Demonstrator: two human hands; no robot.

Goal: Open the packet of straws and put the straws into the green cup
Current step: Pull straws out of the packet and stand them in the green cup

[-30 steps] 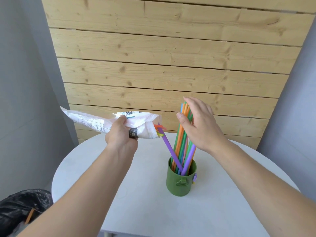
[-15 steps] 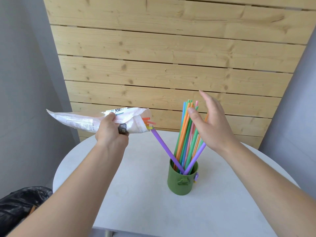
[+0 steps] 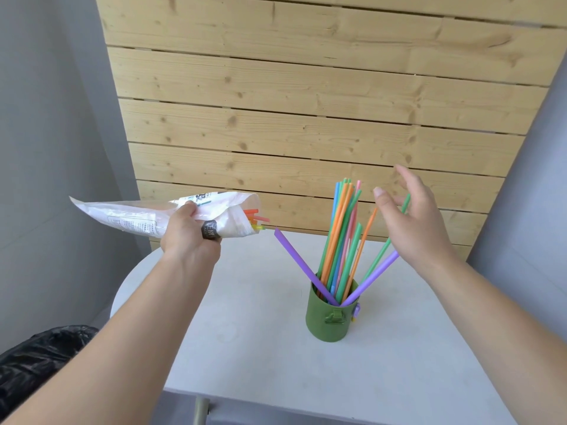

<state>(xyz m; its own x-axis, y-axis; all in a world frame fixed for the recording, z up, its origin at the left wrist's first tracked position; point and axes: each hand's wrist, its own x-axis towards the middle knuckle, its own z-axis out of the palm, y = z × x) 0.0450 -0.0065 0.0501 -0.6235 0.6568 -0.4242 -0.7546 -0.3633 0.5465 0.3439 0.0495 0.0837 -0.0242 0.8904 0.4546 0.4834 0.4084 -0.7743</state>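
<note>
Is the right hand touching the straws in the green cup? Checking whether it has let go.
Apart. The head view shows the open right hand with wall showing between its fingers and the straws.

Green cup (image 3: 331, 320), multicoloured straws (image 3: 340, 240), white printed packet (image 3: 138, 216).

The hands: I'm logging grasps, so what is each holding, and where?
Left hand grips the straw packet around its middle. Right hand is open, holding nothing.

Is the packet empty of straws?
No, a few straw ends stick out of the packet held in the left hand.
</note>
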